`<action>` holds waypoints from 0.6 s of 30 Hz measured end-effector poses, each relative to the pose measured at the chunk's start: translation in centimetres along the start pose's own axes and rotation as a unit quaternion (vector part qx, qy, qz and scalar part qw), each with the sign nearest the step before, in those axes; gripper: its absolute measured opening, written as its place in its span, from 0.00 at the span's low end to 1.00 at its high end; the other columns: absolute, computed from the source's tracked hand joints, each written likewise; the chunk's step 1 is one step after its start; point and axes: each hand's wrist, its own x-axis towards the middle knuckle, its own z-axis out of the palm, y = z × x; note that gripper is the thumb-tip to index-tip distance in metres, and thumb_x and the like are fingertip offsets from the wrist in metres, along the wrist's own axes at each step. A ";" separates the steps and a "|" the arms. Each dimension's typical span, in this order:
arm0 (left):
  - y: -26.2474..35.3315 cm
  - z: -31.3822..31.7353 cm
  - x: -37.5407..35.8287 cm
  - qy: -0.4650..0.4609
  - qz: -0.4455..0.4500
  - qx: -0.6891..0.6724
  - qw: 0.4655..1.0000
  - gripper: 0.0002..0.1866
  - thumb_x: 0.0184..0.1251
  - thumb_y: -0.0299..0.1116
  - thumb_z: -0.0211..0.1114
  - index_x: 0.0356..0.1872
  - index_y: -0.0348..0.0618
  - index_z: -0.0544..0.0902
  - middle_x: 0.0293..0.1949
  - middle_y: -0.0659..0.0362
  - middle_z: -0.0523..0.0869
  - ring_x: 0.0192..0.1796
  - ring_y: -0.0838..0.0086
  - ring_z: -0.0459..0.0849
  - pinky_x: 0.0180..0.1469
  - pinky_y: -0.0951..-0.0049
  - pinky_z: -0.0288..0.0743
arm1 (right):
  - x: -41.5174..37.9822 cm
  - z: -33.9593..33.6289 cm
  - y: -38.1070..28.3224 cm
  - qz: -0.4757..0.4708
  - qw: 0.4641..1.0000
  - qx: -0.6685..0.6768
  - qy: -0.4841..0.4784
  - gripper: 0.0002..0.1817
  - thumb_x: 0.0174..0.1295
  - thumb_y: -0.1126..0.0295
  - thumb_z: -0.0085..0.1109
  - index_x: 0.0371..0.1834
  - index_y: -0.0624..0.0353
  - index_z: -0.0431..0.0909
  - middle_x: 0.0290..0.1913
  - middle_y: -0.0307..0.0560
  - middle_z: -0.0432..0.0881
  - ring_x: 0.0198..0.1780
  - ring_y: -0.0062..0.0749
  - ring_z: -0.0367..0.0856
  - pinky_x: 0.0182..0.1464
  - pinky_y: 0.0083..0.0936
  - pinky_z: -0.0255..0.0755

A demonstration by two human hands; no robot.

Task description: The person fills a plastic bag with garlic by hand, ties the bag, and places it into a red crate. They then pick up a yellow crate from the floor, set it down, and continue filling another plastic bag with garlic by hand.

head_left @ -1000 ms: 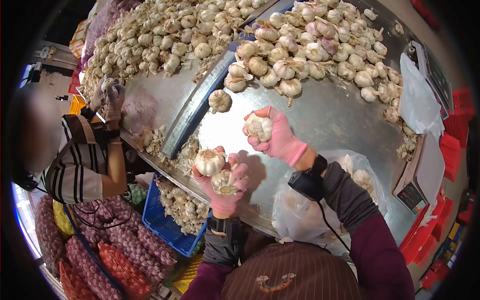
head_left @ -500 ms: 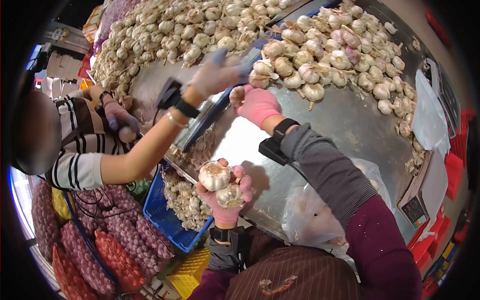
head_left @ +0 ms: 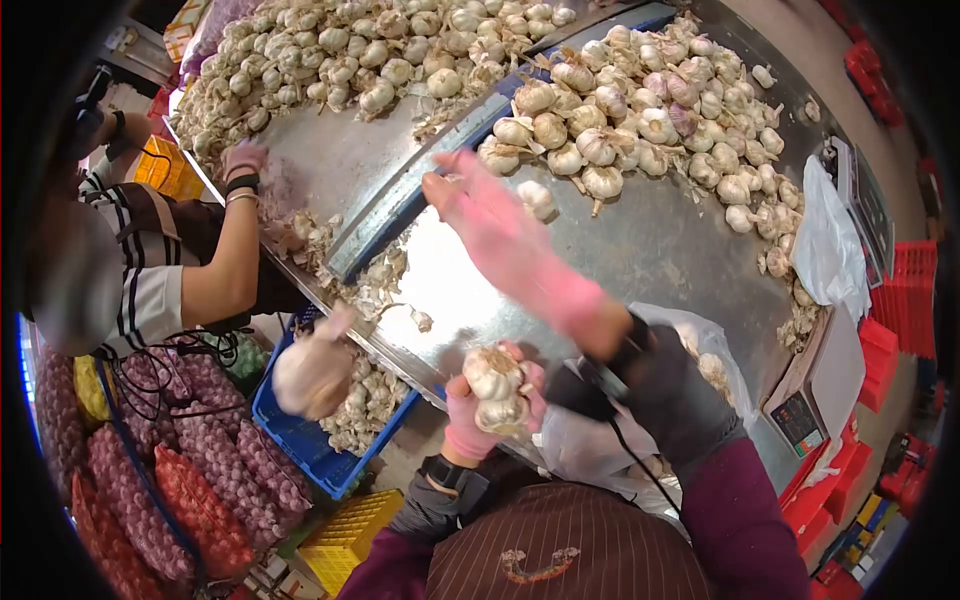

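Observation:
My left hand [head_left: 462, 425], in a pink glove near the table's front edge, is closed around two garlic bulbs [head_left: 493, 375], one above the other. Over the metal table [head_left: 640, 260], my right hand [head_left: 510, 245] is blurred, its fingers stretched out toward the blue-edged divider [head_left: 400, 205] and nothing visible in them. A loose bulb [head_left: 537, 200] lies just beyond it. Another bulb [head_left: 315, 375], large and blurred, appears in mid-air over the blue crate [head_left: 335, 478] of garlic. A pile of bulbs [head_left: 650, 120] covers the table's far side.
Across the divider, a co-worker's gloved hand [head_left: 245, 157] is beside a bigger garlic heap [head_left: 330, 50]. Plastic bags [head_left: 580, 430] lie at the front edge, with a scale [head_left: 797, 425] to the right. Net sacks [head_left: 205, 510] and a yellow crate [head_left: 350, 540] stand below left.
My right hand has opened and lost the bulb it held; a blurred bulb now shows over the blue crate. My left hand still holds its bulbs. The co-worker's raised hand has moved away from the divider.

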 end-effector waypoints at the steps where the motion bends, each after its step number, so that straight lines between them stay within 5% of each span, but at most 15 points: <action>1: -0.4 -0.1 0.1 -0.051 -0.014 -0.021 0.998 0.40 0.43 0.59 0.71 0.54 0.45 0.69 0.46 0.41 0.77 0.33 0.49 0.81 0.29 0.57 0.79 | 3.6 1.1 4.0 -0.093 0.987 -0.101 0.082 0.25 0.60 0.59 0.57 0.58 0.59 0.67 0.52 0.54 0.75 0.55 0.42 0.74 0.60 0.36 0.64; 3: -1.0 -0.3 -0.3 -0.067 -0.021 -0.028 0.997 0.40 0.44 0.59 0.71 0.53 0.45 0.69 0.44 0.41 0.77 0.31 0.49 0.81 0.28 0.59 0.78 | 7.4 2.4 6.9 -0.026 0.952 -0.297 0.066 0.26 0.53 0.64 0.61 0.56 0.56 0.69 0.57 0.54 0.71 0.60 0.52 0.69 0.62 0.40 0.63; 4: -0.8 -0.4 -0.4 -0.067 -0.020 -0.023 0.997 0.40 0.44 0.59 0.71 0.53 0.45 0.69 0.44 0.41 0.77 0.31 0.49 0.81 0.28 0.59 0.78 | 8.2 2.6 8.2 -0.029 0.953 -0.293 0.068 0.26 0.53 0.64 0.61 0.56 0.56 0.69 0.57 0.54 0.71 0.60 0.52 0.69 0.62 0.40 0.63; 6: -0.3 -0.8 -0.5 -0.100 0.011 0.037 0.994 0.38 0.48 0.62 0.67 0.55 0.47 0.70 0.45 0.41 0.76 0.30 0.47 0.80 0.26 0.58 0.76 | 9.3 3.0 10.7 -0.097 0.908 -0.401 -0.067 0.27 0.52 0.65 0.62 0.56 0.54 0.69 0.58 0.53 0.70 0.60 0.53 0.67 0.61 0.39 0.64; 10: 2.8 -1.1 -1.0 -0.046 0.112 0.057 0.991 0.36 0.52 0.63 0.63 0.55 0.46 0.70 0.45 0.42 0.76 0.35 0.50 0.80 0.28 0.57 0.77 | 8.9 4.3 12.6 -0.096 0.889 -0.444 -0.060 0.23 0.55 0.64 0.59 0.55 0.52 0.71 0.49 0.51 0.75 0.48 0.44 0.76 0.48 0.35 0.71; 11: 3.9 -1.7 -1.2 -0.017 0.128 0.035 0.991 0.36 0.55 0.64 0.59 0.56 0.46 0.70 0.46 0.45 0.76 0.38 0.52 0.80 0.29 0.56 0.77 | 7.4 3.5 11.2 0.093 0.978 -0.086 -0.166 0.21 0.58 0.61 0.55 0.55 0.53 0.71 0.47 0.51 0.77 0.42 0.41 0.78 0.41 0.31 0.73; 12: 5.0 -2.1 -1.2 -0.031 0.133 0.004 0.991 0.35 0.58 0.64 0.56 0.57 0.47 0.70 0.47 0.47 0.76 0.42 0.54 0.78 0.32 0.55 0.78 | 5.7 2.8 9.6 0.276 0.887 0.286 -0.237 0.21 0.61 0.57 0.51 0.54 0.54 0.72 0.45 0.50 0.78 0.36 0.38 0.80 0.34 0.27 0.75; 14: 6.6 -1.0 -0.6 0.003 0.156 -0.050 0.986 0.33 0.60 0.61 0.56 0.55 0.43 0.71 0.45 0.48 0.79 0.38 0.56 0.83 0.31 0.60 0.81 | 2.4 2.2 7.7 0.331 0.770 0.482 -0.254 0.24 0.65 0.54 0.44 0.58 0.58 0.69 0.43 0.50 0.79 0.30 0.37 0.81 0.25 0.22 0.74; 18: 7.6 0.7 0.3 0.070 0.203 -0.015 0.977 0.31 0.63 0.58 0.56 0.58 0.44 0.70 0.48 0.49 0.79 0.41 0.56 0.83 0.33 0.60 0.81 | -3.2 0.5 3.8 0.299 0.751 0.539 -0.236 0.26 0.65 0.60 0.41 0.64 0.61 0.63 0.45 0.53 0.78 0.38 0.45 0.82 0.28 0.27 0.77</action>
